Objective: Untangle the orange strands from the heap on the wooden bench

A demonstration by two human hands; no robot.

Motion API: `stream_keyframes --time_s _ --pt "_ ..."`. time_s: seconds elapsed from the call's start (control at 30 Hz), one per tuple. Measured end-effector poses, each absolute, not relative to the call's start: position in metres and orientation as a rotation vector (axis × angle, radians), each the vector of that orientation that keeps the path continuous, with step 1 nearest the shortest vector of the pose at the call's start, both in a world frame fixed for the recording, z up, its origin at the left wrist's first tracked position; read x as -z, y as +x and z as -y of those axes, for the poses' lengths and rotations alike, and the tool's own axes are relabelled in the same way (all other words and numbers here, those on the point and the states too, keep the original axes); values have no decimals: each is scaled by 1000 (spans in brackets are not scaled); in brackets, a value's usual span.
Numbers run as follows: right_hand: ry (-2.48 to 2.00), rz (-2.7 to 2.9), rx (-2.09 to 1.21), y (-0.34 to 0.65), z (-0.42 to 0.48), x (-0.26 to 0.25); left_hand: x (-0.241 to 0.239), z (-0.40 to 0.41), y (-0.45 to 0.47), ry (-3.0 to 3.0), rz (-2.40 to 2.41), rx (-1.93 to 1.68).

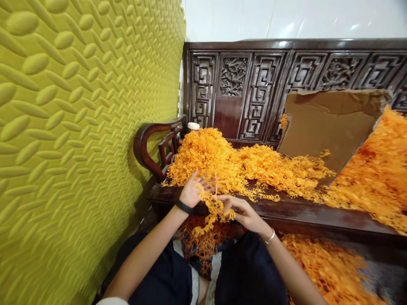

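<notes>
My left hand (191,191) is turned palm up in front of the heap, its fingers stretched out and apart. A dangling cluster of curly orange plastic-looking pieces (213,212) lies across its fingertips and hangs between my two hands. My right hand (244,212) has its fingers bent round the right side of this cluster, thumb and fingertips closing on it. Behind my hands a large heap of the same orange pieces (206,154) is piled on the dark wooden bench seat (267,212). The exact shape of each piece is too fine to make out.
A yellow textured foam mat (95,106) stands upright at the left. A brown cardboard sheet (327,127) leans against the carved backrest (233,106). More orange pieces (378,169) lie to its right and below the bench. A white-lidded jar (193,126) stands behind the heap.
</notes>
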State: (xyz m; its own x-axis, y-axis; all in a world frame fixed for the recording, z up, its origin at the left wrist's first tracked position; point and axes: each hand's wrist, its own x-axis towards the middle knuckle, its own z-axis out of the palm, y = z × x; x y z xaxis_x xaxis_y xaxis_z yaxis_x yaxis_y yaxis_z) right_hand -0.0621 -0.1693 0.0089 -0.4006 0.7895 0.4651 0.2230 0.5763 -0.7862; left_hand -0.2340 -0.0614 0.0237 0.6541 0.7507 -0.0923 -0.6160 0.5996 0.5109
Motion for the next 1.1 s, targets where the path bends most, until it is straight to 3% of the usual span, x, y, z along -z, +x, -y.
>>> stream_keyframes --time_s 0.3,0.57,0.73,1.1 --pt "-955 1609 -916 -73 156 15 -54 52 -250 306 -313 -1295" --pt "-951 1434 -1063 -82 150 30 -68 65 -268 561 -430 -1260" --pt "-769 1559 -1153 -71 155 33 -55 78 -275 957 -365 -1153" --pt "-906 1336 -809 -81 144 -12 2 101 -264 1330 -312 -1093"
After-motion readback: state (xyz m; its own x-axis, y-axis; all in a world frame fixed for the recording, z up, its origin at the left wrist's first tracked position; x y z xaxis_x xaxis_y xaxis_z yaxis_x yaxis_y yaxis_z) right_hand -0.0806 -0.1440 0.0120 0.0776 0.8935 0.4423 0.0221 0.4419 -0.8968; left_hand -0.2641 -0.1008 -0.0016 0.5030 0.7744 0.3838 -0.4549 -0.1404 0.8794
